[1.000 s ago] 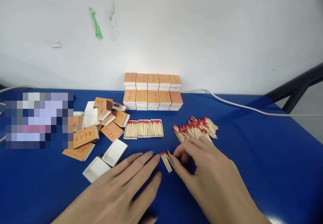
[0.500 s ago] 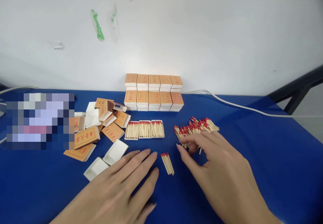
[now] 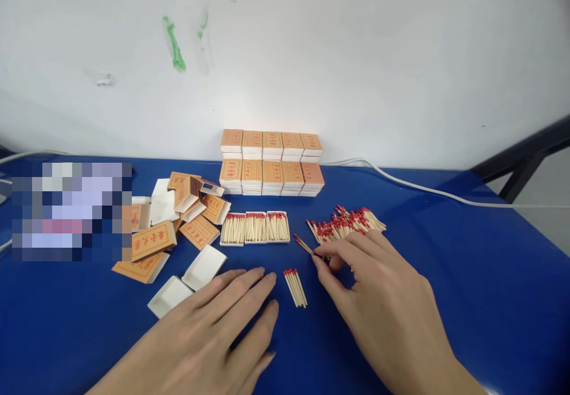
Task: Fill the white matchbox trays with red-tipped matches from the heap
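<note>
My right hand (image 3: 378, 306) pinches one red-tipped match (image 3: 304, 245) between thumb and forefinger, at the near left edge of a loose pile of matches (image 3: 350, 224). A small bunch of matches (image 3: 295, 287) lies side by side on the blue table (image 3: 467, 288), between my two hands. My left hand (image 3: 218, 329) rests flat on the table with its fingers stretched out, fingertips just left of that bunch, holding nothing.
Three open trays filled with matches (image 3: 255, 227) sit in a row behind the bunch. Stacked closed matchboxes (image 3: 270, 163) stand against the white wall. Loose orange sleeves and empty white trays (image 3: 178, 228) are scattered at the left. A white cable (image 3: 427, 188) runs along the back right.
My right hand left the small bunch, reached into the loose pile and has drawn one match out toward the left. My left hand has barely moved.
</note>
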Tool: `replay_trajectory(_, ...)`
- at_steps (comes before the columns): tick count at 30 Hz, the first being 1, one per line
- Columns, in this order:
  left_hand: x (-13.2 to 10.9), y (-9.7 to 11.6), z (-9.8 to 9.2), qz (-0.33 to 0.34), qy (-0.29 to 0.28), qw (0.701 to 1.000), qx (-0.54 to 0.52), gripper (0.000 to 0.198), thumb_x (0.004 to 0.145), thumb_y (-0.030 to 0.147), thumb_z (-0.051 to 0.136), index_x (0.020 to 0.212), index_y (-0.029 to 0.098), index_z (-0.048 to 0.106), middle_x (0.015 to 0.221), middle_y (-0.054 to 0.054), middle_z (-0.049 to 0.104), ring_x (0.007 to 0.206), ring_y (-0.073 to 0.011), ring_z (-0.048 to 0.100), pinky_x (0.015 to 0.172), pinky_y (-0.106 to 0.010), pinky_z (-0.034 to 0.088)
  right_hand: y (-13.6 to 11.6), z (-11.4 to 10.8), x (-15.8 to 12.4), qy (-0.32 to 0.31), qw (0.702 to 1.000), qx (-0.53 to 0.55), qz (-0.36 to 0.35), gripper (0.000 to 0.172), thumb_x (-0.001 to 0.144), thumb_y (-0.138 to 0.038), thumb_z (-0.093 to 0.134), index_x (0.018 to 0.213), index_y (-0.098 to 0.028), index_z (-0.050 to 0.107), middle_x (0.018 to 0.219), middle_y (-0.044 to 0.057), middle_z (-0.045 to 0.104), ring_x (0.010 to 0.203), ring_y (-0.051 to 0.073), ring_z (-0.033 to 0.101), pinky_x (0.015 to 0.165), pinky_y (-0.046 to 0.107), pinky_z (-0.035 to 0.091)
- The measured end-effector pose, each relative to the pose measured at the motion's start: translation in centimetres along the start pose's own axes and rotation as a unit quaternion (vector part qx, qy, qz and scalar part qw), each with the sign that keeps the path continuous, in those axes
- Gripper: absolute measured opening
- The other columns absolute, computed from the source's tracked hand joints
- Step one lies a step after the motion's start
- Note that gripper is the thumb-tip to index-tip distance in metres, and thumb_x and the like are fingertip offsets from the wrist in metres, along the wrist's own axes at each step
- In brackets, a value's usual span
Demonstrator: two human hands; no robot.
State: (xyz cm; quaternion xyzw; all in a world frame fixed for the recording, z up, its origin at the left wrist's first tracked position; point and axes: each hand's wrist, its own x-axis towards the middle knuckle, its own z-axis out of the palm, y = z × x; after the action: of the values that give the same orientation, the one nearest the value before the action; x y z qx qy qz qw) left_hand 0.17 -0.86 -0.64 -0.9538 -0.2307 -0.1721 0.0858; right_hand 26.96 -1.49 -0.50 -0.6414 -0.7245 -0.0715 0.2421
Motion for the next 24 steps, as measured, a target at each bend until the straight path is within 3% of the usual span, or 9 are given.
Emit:
replay_trajectory(4,-0.1,-0.6,-0.3,0.010,-0.028,0.999,-0.038,0.037,0.120,0.028,0.052,0.150,0.021,0.074,0.155,-0.007,0.076,0.142,-0.0240,0.073,0.129,-0.039,0.055,-0.2,-0.8,-0.3,-0.019,1.000,0.013,-0.016,0.022,0.103,-0.020,0.064,0.085,-0.027,0.073,0.082,0.001,0.076,0.081,0.024,0.076,0.053,0.033,0.048)
replay_trajectory(8,-0.2,-0.7,-0.4,0.006,-0.014,0.997,-0.070,0.041,0.117,0.027,0.061,0.157,0.025,0.069,0.158,-0.006,0.074,0.144,-0.0236,0.073,0.132,-0.038,0.052,-0.2,-1.4,-0.6,-0.060,0.997,0.033,-0.026,0.026,0.101,-0.022,0.067,0.077,-0.029,0.069,0.076,0.000,0.074,0.072,0.023,0.074,0.048,0.032,0.047)
replay_trajectory(16,0.0,-0.8,-0.5,0.008,-0.017,0.998,-0.063,0.034,0.117,0.024,0.056,0.145,0.021,0.076,0.153,-0.008,0.077,0.141,-0.0236,0.074,0.128,-0.037,0.056,-0.4,-1.0,-0.5,-0.054,0.998,0.030,0.002,0.018,0.099,-0.024,0.076,0.083,-0.029,0.069,0.082,-0.001,0.074,0.078,0.024,0.076,0.052,0.033,0.048)
replay_trajectory(24,0.0,-0.2,0.0,0.019,-0.013,1.000,0.001,0.044,0.123,0.022,0.038,0.145,0.019,0.076,0.150,-0.007,0.079,0.140,-0.0225,0.074,0.124,-0.036,0.056,-0.6,-0.4,-0.4,-0.041,0.999,0.010,-0.007,0.024,0.108,-0.023,0.060,0.085,-0.028,0.065,0.082,0.002,0.075,0.078,0.025,0.073,0.053,0.032,0.046)
